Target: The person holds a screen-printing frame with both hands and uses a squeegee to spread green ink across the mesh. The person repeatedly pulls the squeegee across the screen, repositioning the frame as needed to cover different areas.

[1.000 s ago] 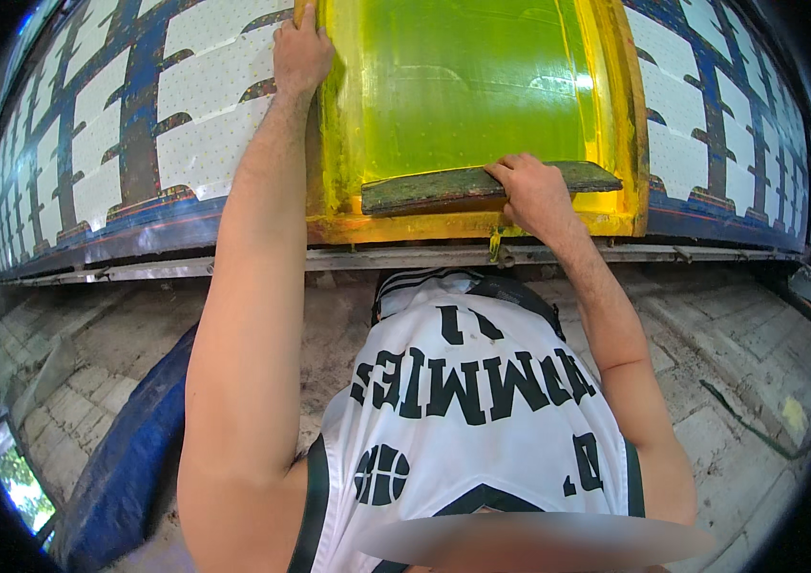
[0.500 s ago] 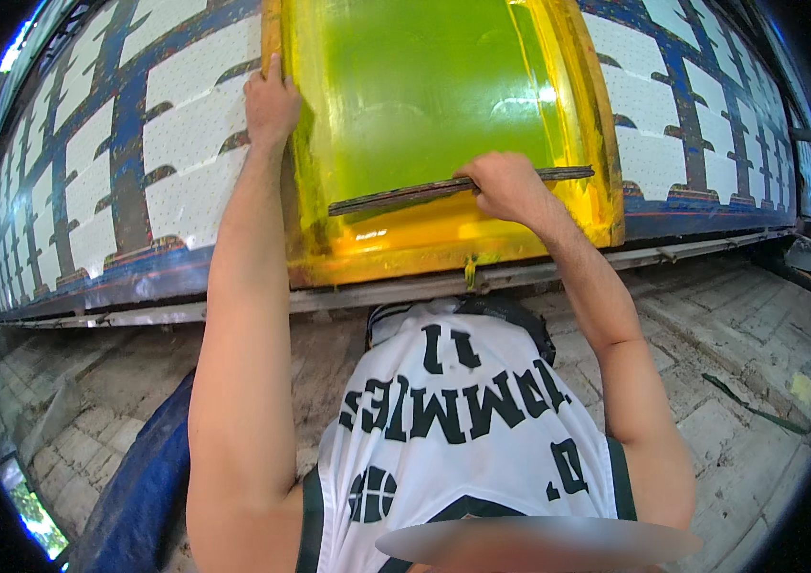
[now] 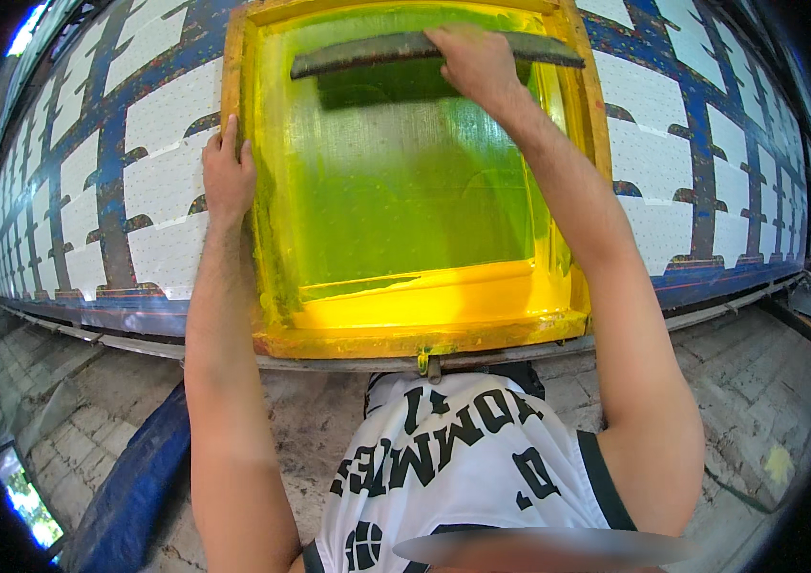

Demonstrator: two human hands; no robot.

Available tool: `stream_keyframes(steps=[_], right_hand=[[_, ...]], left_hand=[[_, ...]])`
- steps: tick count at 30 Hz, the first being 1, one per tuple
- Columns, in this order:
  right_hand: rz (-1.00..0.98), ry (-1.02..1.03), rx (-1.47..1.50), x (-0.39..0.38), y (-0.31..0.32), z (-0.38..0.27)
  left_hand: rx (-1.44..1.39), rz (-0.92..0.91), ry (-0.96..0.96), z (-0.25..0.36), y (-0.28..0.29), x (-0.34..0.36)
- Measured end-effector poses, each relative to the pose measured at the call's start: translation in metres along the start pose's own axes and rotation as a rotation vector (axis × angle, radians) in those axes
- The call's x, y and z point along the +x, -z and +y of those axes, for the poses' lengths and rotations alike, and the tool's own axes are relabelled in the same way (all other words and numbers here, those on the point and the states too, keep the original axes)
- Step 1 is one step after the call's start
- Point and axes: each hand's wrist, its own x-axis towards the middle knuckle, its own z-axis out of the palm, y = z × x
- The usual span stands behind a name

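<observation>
In front of me lies a screen-printing frame (image 3: 585,143) with wooden rails, its mesh green and smeared with yellow ink. My right hand (image 3: 480,67) grips a long dark squeegee (image 3: 358,55), which spans much of the mesh near the far rail. A bright band of yellow ink (image 3: 463,296) pools along the near end. My left hand (image 3: 229,177) rests against the frame's left rail, fingers stretched forward and thumb apart. Its undersides are hidden.
White cut fabric panels (image 3: 171,172) lie in rows on a blue, ink-spotted table (image 3: 114,191) to both sides. A metal rail (image 3: 711,318) runs along its near edge. Blue sheeting (image 3: 138,477) hangs at lower left over the brick floor (image 3: 90,406).
My right hand has pushed the squeegee from the near end of the mesh to the far end. The frame appears lower in view, and my left hand sits nearer along its rail.
</observation>
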Motion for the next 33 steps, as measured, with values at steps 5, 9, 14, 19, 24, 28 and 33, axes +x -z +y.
stream_keyframes(steps=[5, 9, 14, 19, 24, 28, 33], right_hand=[[-0.001, -0.102, -0.058, 0.034, -0.034, 0.044], [0.103, -0.04, -0.017, 0.049, -0.042, 0.063], [-0.092, -0.107, -0.068, 0.071, -0.047, 0.083], [-0.225, -0.265, -0.187, 0.068, -0.032, 0.068], [-0.345, -0.393, -0.053, 0.005, 0.012, 0.009], [-0.421, -0.509, -0.038, -0.056, 0.046, -0.045], [-0.503, -0.637, -0.001, -0.127, 0.09, -0.114]], left_hand=[[0.012, -0.001, -0.005, 0.001, 0.001, -0.001], [0.021, -0.013, 0.02, 0.001, 0.001, 0.0], [0.034, -0.03, 0.001, 0.001, 0.003, 0.001], [0.016, -0.026, 0.004, 0.004, 0.004, 0.001], [0.038, -0.029, 0.001, 0.004, 0.003, 0.001], [0.048, -0.005, -0.05, -0.003, 0.0, -0.001], [0.045, 0.01, -0.045, -0.003, -0.001, 0.0]])
